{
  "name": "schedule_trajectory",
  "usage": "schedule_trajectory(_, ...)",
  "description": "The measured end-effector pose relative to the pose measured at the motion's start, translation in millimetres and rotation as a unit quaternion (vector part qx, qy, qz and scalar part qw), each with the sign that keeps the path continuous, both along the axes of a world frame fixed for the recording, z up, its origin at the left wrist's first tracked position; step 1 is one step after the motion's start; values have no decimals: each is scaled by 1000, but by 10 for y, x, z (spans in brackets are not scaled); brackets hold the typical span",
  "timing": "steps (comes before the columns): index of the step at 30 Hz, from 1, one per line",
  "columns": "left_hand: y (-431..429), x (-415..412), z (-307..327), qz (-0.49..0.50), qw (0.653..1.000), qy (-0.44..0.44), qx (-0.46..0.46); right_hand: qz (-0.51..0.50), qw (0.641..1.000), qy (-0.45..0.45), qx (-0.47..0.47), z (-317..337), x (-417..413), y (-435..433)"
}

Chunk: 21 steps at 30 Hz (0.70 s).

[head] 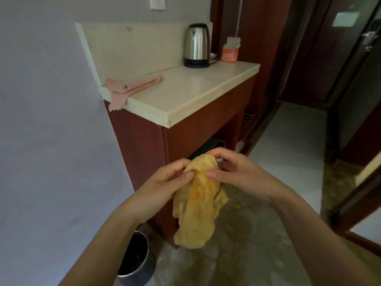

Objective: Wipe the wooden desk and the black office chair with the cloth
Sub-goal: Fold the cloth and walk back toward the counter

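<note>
A crumpled yellow cloth (195,209) hangs in the air in front of me, low in the view. My left hand (165,182) pinches its upper left edge, thumb on top. My right hand (237,172) grips the top of the cloth from the right, fingers curled over the bunched fabric. Behind the hands stands a reddish-brown wooden cabinet (195,129) with a pale stone top (195,87). No black office chair is in view.
On the pale top lie a folded pink cloth (132,85), a steel kettle (196,46) and an orange tissue pack (229,52). A metal waste bin (136,259) stands on the floor at lower left. A wall fills the left; a dark doorway opens at right.
</note>
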State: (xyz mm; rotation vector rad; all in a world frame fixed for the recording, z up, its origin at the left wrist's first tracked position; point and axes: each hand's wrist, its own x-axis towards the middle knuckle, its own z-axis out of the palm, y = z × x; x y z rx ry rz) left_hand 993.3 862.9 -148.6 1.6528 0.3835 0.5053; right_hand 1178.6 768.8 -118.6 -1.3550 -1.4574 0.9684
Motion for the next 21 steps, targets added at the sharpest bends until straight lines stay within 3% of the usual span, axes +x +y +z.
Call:
schedule_trajectory(3,269,221,293,30,999,7,-25,24,989,146,-14,99,270,406)
schedule_trajectory(6,578,271,487,85,994,73,-5,13,980,198,23,159,398,793)
schedule_trajectory(10,923,283,500,79,978,184,53,32,980,191,42,182,462,1363)
schedule_trajectory(14,1358,352,593,216,972,93,2,18,977,211,29,235,611,2005)
schedule_trajectory(17,1820,503,795,318,937,128,58,1,988,149,46,307,718,2535)
schedule_trajectory(21,2605,935,979,362,897,200,153,-48,996,60,52,437,1010,3403)
